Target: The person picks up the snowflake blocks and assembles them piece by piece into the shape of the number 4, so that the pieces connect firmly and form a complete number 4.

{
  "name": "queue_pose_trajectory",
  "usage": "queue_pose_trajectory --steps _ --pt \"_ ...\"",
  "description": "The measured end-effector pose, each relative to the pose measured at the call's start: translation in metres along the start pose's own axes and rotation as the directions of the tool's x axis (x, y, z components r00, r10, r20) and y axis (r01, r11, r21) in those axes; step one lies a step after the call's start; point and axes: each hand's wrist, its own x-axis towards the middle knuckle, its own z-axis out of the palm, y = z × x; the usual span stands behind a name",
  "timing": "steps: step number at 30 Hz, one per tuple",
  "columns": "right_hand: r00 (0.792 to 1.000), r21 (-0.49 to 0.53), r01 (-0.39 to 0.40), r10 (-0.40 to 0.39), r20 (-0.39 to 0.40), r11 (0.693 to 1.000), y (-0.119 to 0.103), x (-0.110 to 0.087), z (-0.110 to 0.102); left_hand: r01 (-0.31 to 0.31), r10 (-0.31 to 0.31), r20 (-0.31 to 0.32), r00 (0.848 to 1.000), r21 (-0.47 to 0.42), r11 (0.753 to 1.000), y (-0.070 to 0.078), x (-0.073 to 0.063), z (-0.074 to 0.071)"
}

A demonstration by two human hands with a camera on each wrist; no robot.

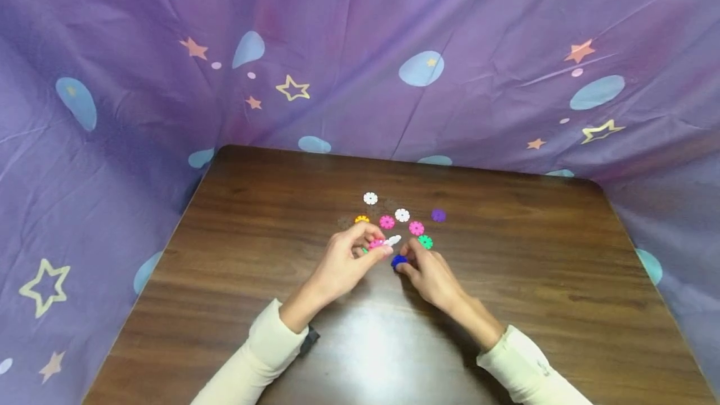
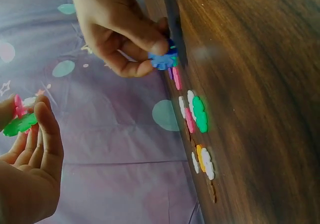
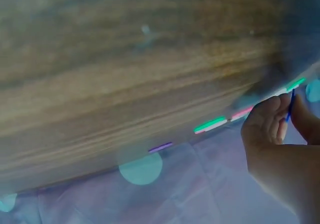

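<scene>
My left hand (image 1: 342, 260) grips a small cluster of joined, notched plastic discs above the table. A pink disc (image 1: 375, 244) and a white disc (image 1: 392, 240) show between its thumb and fingers in the head view. The cluster's green disc (image 2: 20, 125) faces the camera in the left wrist view. To the right, my right hand (image 1: 435, 275) pinches a single blue notched disc (image 2: 162, 61) between thumb and fingers. This blue disc is apart from the cluster. Just beyond the right fingertips lies a loose green disc (image 1: 425, 242).
Loose discs lie flat beyond the hands on the brown wooden table (image 1: 253, 217): white (image 1: 370, 198), another white (image 1: 402, 215), two pink (image 1: 387, 222), one orange (image 1: 362, 220), one purple (image 1: 438, 215) and dark brown ones (image 1: 344, 222). A purple patterned curtain (image 1: 360, 49) surrounds the table's back and sides.
</scene>
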Motion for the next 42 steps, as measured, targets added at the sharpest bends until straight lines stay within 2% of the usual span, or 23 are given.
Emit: queue_pose_trajectory --steps 8,16,23,28,36,42 --pt "0.993 0.01 0.042 -0.04 -0.108 0.999 -0.009 -0.005 -0.017 -0.017 0.017 0.008 1.0 0.054 0.998 -0.004 -0.002 0.002" --pt "0.97 0.028 0.086 -0.077 -0.232 0.996 -0.024 -0.006 -0.036 -0.091 0.092 -0.018 0.996 0.053 0.994 -0.004 -0.001 0.002" --pt "0.959 0.068 0.094 -0.072 -0.275 0.993 -0.038 -0.009 -0.048 -0.107 0.108 -0.017 0.994 0.044 0.993 -0.003 0.0 0.002" --pt "0.954 0.072 0.095 -0.071 -0.292 0.993 -0.043 -0.012 -0.05 -0.1 0.102 -0.019 0.995 0.079 0.992 -0.005 -0.001 0.003" --pt "0.922 0.045 0.128 -0.102 -0.374 0.991 -0.049 -0.015 -0.054 -0.115 0.119 -0.019 0.993 0.154 0.981 -0.003 -0.002 0.004" --pt "0.893 0.018 0.153 -0.131 -0.431 0.988 -0.052 -0.016 -0.063 -0.144 0.149 -0.02 0.989 0.156 0.977 -0.001 -0.001 0.006"
